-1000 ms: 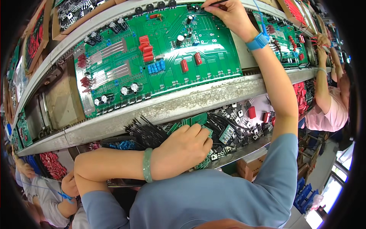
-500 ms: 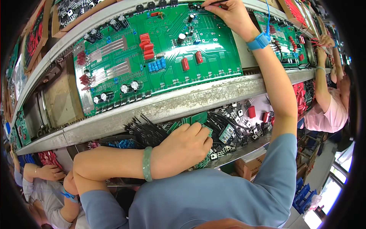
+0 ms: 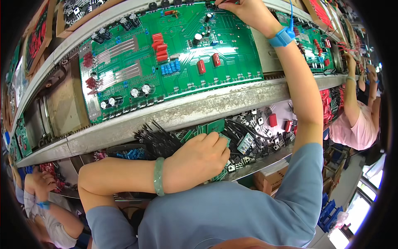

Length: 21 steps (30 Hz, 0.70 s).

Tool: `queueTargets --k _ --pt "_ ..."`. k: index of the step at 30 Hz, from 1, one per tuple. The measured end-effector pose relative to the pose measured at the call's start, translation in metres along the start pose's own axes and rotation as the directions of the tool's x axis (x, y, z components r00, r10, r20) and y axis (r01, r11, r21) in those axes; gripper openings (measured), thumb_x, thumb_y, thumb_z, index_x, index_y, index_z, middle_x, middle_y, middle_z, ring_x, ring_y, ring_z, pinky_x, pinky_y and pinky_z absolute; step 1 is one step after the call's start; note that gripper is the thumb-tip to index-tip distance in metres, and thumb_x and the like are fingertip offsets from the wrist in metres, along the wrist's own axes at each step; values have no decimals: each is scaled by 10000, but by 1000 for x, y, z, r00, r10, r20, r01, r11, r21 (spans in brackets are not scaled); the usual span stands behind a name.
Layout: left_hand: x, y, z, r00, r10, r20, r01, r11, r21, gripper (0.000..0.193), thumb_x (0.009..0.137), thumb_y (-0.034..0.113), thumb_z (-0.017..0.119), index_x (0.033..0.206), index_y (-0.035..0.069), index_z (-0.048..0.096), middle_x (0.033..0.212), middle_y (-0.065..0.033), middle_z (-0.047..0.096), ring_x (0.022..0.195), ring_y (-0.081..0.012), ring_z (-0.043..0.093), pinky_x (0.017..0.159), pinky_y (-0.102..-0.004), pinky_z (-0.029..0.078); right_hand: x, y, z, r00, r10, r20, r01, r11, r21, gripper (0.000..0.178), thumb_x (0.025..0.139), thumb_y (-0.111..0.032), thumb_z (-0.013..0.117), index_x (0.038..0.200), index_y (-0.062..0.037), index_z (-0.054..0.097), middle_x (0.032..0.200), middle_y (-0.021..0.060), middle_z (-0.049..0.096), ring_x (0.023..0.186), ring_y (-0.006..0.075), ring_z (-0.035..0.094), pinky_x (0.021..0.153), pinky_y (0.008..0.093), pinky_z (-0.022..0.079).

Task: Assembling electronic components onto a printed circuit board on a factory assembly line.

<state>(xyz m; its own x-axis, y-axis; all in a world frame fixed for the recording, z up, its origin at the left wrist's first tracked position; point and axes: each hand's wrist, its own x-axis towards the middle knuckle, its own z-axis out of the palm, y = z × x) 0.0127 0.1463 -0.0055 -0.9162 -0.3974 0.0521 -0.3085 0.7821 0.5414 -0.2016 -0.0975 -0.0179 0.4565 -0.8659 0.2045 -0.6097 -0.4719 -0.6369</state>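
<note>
From where I'm standing, worker's (image 3: pixel 232 209) clock: black leads (image 3: pixel 155 140), between 10 and 11. Green board (image 3: pixel 182 50) on rail (image 3: pixel 232 94), 11. Left hand (image 3: pixel 198 159), nearer, also 11: curled over small boards (image 3: pixel 215 125), can't tell if gripping. Right hand (image 3: pixel 251 15), 12: fingers bunched at board's far edge, grip unclear.

Before you runs a line with worn, pale metal rails (image 3: pixel 186 106). A large green circuit board (image 3: pixel 186 74) lies between them, and another green board (image 3: pixel 309 45) lies farther along to your right. Nearer your body, a long tray (image 3: pixel 261 168) with a shiny rim carries loose parts: blue components (image 3: pixel 134 154), a heap of black leads (image 3: pixel 155 141), small green boards (image 3: pixel 215 125) and red blocks (image 3: pixel 273 120). Beyond the far rail, a cardboard box (image 3: pixel 85 23) holds black-and-white parts (image 3: pixel 78 10).
</note>
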Motion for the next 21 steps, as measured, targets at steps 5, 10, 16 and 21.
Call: queueTargets --k 5,10,16,21 --pt "-2 0 3 999 31 -39 -31 1000 6 249 702 90 603 931 -7 621 814 -54 524 810 -190 526 691 -272 463 -9 -2 3 998 20 -61 -15 996 89 79 817 3 669 891 28 680 830 135 686 813 207 660 756 295 521" --pt "-2 -1 5 994 59 -90 -57 998 25 169 678 108 616 818 12 616 778 -50 520 776 -186 533 643 -266 463 -7 -12 -2 992 -128 -6 127 986 -110 93 789 21 670 882 19 679 834 145 678 789 227 653 731 311 515" --pt "1 -2 6 997 29 -71 -29 1000 9 143 701 96 605 826 29 599 779 -37 504 739 -173 535 636 -261 488 -3 -5 -3 990 -138 -40 135 989 -66 84 771 29 663 853 23 678 796 154 673 771 240 648 708 311 508" --pt "0 -3 5 998 26 -60 -26 1000 5 129 699 101 611 816 49 597 782 -37 503 726 -173 538 624 -262 496 0 -6 -3 995 -91 -32 87 990 -107 88 762 14 679 850 20 670 777 138 672 703 213 640 659 312 508"
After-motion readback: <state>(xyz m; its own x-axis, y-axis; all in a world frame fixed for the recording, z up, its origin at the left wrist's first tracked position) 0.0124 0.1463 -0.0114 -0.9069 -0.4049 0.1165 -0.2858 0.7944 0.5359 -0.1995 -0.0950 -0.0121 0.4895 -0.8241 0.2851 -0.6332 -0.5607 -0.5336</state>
